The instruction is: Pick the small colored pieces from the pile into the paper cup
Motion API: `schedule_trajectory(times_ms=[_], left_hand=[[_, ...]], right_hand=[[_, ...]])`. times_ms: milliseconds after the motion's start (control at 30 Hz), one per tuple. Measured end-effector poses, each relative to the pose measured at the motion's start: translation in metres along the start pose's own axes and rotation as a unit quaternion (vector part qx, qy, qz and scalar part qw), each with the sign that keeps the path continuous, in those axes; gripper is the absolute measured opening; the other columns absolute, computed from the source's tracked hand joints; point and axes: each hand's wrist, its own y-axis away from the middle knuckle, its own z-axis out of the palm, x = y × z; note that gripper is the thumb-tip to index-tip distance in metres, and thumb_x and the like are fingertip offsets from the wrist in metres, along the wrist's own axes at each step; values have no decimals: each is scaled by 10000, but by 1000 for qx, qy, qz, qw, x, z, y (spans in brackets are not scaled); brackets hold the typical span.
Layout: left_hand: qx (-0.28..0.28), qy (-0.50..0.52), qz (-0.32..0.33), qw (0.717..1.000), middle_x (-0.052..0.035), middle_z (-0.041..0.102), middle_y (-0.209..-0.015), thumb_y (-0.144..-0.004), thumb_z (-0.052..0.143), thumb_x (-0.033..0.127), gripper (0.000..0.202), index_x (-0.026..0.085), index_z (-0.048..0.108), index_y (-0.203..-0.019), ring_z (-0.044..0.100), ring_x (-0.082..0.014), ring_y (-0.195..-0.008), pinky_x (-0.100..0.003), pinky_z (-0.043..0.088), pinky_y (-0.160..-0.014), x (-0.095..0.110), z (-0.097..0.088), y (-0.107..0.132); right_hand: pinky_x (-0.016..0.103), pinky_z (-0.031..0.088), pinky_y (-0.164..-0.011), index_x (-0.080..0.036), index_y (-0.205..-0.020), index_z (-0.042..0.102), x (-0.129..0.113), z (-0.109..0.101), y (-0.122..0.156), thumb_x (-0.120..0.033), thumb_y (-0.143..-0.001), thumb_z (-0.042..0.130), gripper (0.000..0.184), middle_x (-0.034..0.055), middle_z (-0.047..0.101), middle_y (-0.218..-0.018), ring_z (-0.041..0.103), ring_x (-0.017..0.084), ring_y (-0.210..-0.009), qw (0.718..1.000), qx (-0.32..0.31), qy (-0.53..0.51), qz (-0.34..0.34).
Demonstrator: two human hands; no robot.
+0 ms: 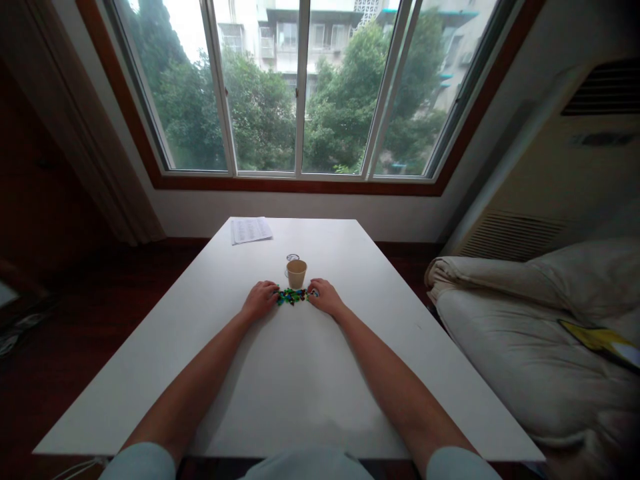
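- Clock directions are taken from the pile of small multicoloured pieces (292, 297), with 12 o'clock towards the window (299, 100)
- The pile lies loosely spread on the white desk (300, 373), between the two hands; green, blue and dark pieces show, too small to name more closely
- Left hand (260, 299): at 9 o'clock, resting at the pile's edge with its fingers bent inwards; whether its grip is grasping a piece or merely touching, I cannot tell
- Right hand (326, 296): at 3 o'clock, fingers curved in at the opposite edge, something reddish and pale just by the fingertips; the state of this grip cannot be told either
- Brown cup (297, 273): upright at 12 o'clock, just beyond the pile
- Round, clear-looking item with a dark rim (293, 257): also at 12 o'clock, behind the cup
- Printed sheets of paper (251, 231): between 10 and 11 o'clock, at the desk's far left corner
- Pale cushioned seat (510, 333): between 3 and 4 o'clock, beside the desk
- Beige curtain (95, 133): at 10 o'clock, left of the window
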Motion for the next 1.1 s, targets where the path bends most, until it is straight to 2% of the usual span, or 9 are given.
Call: schedule_trajectory(times_ms=[167, 333, 500, 700, 833, 900, 967, 1100], left_hand=[[4, 13, 4, 1000, -72, 679, -1201, -903, 560, 329, 296, 240, 732, -1126, 587, -209, -1116, -353, 452, -1025, -5, 1, 1], [-2, 14, 0, 1000, -71, 680, -1199, -902, 557, 308, 300, 238, 728, -1138, 589, -210, -1121, -348, 454, -1024, -1, -3, 2], [-15, 15, 7, 1000, -71, 663, -1239, -873, 601, 302, 333, 256, 709, -1184, 578, -228, -1158, -355, 450, -1038, 6, -9, 8], [-25, 15, 4, 1000, -61, 652, -1252, -887, 587, 301, 344, 269, 688, -1215, 560, -228, -1182, -362, 436, -1058, 5, -11, 8], [-14, 21, -1, 1000, -61, 661, -1226, -896, 578, 303, 336, 256, 682, -1212, 567, -224, -1160, -360, 451, -1035, 2, -9, 5], [-9, 25, 2, 1000, -62, 663, -1217, -896, 578, 297, 329, 251, 684, -1203, 566, -227, -1156, -368, 452, -1035, 1, -8, 4], [4, 27, -4, 1000, -71, 657, -1225, -889, 582, 285, 306, 238, 698, -1168, 555, -236, -1173, -381, 442, -1051, 2, -5, 3], [20, 19, -29, 999, -93, 641, -1256, -892, 568, 264, 315, 217, 683, -1182, 541, -250, -1202, -408, 424, -1076, 4, 4, 2]], right_hand=[[295, 407, -940, -215, -874, 707, -1, 0, 2, -173, -820, 650, 89, 44, 667, -1039, 574, 185, -1023, 1000, 14, 7, 1], [293, 413, -924, -200, -870, 702, 0, 3, 0, -220, -853, 665, 45, 58, 665, -1029, 569, 188, -1028, 999, 23, 18, 21], [299, 408, -931, -203, -895, 703, 2, 5, -1, -222, -893, 615, 90, 61, 666, -1040, 566, 187, -1022, 999, 30, 15, -5], [299, 410, -918, -210, -870, 703, 0, 5, -5, -164, -820, 616, 110, 49, 674, -1012, 569, 187, -989, 999, 36, 11, 4], [290, 443, -820, -205, -880, 679, -1, 7, -9, -257, -840, 589, 112, 37, 676, -900, 588, 175, -858, 994, 82, -26, 71], [290, 461, -780, -211, -918, 668, -1, 8, -10, -325, -874, 550, 170, 30, 682, -899, 604, 168, -812, 986, 109, -70, 107], [302, 479, -803, -214, -987, 666, -3, 9, -11, -381, -875, 554, 230, 38, 694, -950, 625, 177, -853, 979, 125, -114, 115], [326, 508, -844, -220, -1238, 595, -10, 17, -10, -412, -842, 608, 440, 72, 680, -1088, 635, 202, -975, 970, 119, -165, 133]])
